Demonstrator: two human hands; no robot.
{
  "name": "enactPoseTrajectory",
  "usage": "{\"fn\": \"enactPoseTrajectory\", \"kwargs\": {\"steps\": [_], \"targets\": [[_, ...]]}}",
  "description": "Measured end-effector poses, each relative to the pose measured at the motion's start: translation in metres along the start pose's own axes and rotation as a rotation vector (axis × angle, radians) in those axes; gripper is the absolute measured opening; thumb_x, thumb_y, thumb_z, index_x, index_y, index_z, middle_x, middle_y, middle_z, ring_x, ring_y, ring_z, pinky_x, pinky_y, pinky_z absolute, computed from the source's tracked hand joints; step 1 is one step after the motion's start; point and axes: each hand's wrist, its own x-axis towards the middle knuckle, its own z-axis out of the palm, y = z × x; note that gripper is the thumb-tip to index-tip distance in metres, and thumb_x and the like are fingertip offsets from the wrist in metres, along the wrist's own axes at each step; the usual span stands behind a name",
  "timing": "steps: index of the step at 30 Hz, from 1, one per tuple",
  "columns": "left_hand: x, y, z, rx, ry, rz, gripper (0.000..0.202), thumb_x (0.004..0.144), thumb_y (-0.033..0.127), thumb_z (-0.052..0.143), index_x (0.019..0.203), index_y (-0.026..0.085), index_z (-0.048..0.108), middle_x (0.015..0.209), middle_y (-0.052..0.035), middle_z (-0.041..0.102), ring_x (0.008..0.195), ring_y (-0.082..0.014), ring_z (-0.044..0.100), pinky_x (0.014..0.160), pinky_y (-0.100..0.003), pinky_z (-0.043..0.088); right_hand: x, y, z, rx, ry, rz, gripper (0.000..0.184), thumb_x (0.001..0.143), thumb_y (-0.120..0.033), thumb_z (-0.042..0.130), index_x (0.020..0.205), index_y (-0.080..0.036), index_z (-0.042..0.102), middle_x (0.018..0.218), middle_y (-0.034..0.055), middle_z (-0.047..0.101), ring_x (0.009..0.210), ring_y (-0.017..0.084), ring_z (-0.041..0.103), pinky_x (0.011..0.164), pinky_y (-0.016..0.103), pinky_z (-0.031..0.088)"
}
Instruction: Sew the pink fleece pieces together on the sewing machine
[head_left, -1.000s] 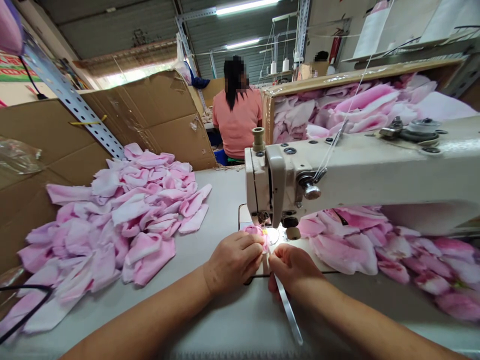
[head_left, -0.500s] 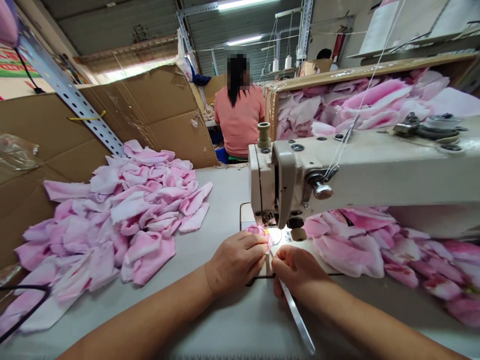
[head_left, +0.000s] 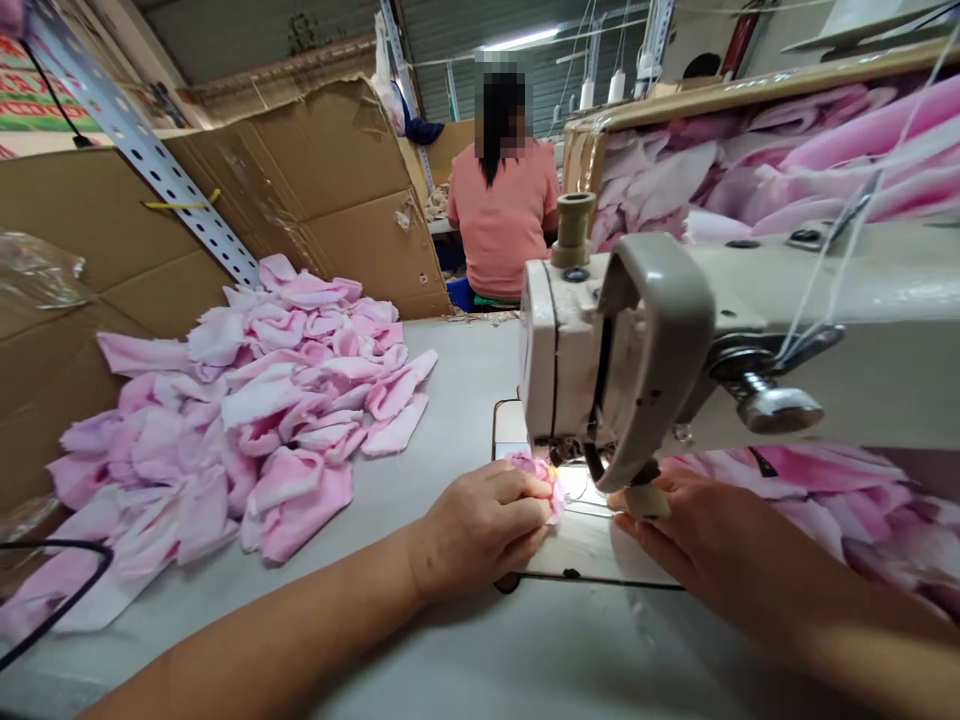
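We had our left hand [head_left: 484, 525] pinching that small bunched pink fabric piece [head_left: 557, 499], left of our right hand [head_left: 701, 525], whose grip we couldn't make out.

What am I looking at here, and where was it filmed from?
There is no robot here, just a person's bare hands, seen by one camera worn on that person's head, looking forward and down. The pale machine is a sewing machine. The left hand holds a small pink piece near its needle end. The right hand is beside it, partly hidden by the machine; I can't tell whether it holds anything. On the table lies a pile of pink fabric, with cardboard behind. Farther back, another person sits facing away.
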Motion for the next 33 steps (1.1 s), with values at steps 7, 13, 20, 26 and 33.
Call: {"fn": "enactPoseTrajectory", "kwargs": {"steps": [7,13,20,26,33], "targets": [[0.007,0.001,-0.007,0.006,-0.13,-0.007,0.015,0.089,0.016,0.049,0.08,0.016,0.061,0.093,-0.005,0.064,0.089,-0.0162,0.057,0.088,-0.029,0.047,-0.002,-0.002,0.006,0.04,0.004,-0.02,0.025,0.091,-0.019,0.038,0.074,-0.021,0.056,0.075,0.0012,0.056,0.067,0.016,0.054,0.06,0.03,0.037],[0.007,0.004,-0.011,0.001,-0.18,-0.012,0.014,0.089,0.014,0.047,0.086,0.016,0.06,0.1,-0.0063,0.063,0.098,-0.0176,0.056,0.097,-0.033,0.043,-0.003,-0.001,0.009,0.037,-0.004,-0.046,0.023,0.09,-0.019,0.038,0.076,-0.022,0.056,0.075,0.0012,0.058,0.069,0.017,0.055,0.06,0.031,0.037],[0.004,0.003,-0.008,0.027,-0.181,-0.04,0.018,0.092,0.016,0.044,0.1,0.014,0.06,0.1,-0.0082,0.064,0.094,-0.0175,0.057,0.094,-0.032,0.045,-0.005,0.007,0.012,0.029,0.065,0.001,0.03,0.093,-0.03,0.036,0.072,-0.024,0.056,0.071,0.0018,0.059,0.064,0.018,0.056,0.057,0.031,0.036],[0.003,0.003,-0.007,0.02,-0.099,0.011,0.02,0.091,0.015,0.048,0.107,0.013,0.059,0.107,-0.009,0.064,0.099,-0.0187,0.057,0.096,-0.033,0.045,-0.002,0.014,0.015,-0.062,0.154,-0.059,0.034,0.093,-0.026,0.036,0.064,-0.023,0.053,0.063,0.001,0.058,0.059,0.017,0.054,0.055,0.03,0.034],[0.005,0.004,-0.008,-0.04,-0.127,-0.011,0.019,0.092,0.014,0.047,0.106,0.013,0.06,0.106,-0.0076,0.065,0.098,-0.0181,0.058,0.093,-0.031,0.046,-0.002,0.021,0.02,-0.166,0.325,-0.246,0.027,0.091,-0.019,0.039,0.08,-0.023,0.063,0.077,0.0036,0.067,0.067,0.02,0.058,0.063,0.034,0.039]]}}
